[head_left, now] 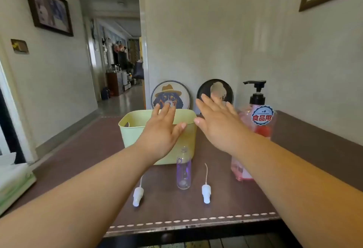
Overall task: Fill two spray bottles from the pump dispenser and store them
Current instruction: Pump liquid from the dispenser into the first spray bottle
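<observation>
1. Reaching forward over the tabletop (pixel 225 204): left hand (pixel 162 133) and right hand (pixel 217 123), both palm-down, side by side, thumbs nearly meeting.
2. Spreading flat and holding nothing: fingers (pixel 164 111) of the left hand, hovering in front of the basket's rim.
3. Splaying wide and equally empty: fingers (pixel 208 100) of the right hand, raised in front of the dark plate.
4. Standing upright on the tabletop, uncapped, just in front of the basket and between the 2 forearms: 1 clear purple spray bottle (pixel 183 168), apparently empty.
5. Lying on the tabletop either side of that bottle, tubes pointing away toward the basket: left spray head (pixel 138 195) and right spray head (pixel 206 191), both white, both apart from the bottle.
6. Sitting behind the bottle, partly hidden by the left hand: pale green basket (pixel 133 130), interior not visible enough to tell its contents.
7. Standing at the right, partly covered by the right forearm: pink pump dispenser (pixel 259 114) with a black pump top and a blue-and-red round label.
8. Leaning against the wall behind the basket: dog plate (pixel 170 94) showing a hatted dog, and beside it the dark plate (pixel 215 88).
9. Resting at the tabletop's left edge: white and green box (pixel 13 181).
10. Showing only 1 bottle body; cannot tell where a 2nd is.
</observation>
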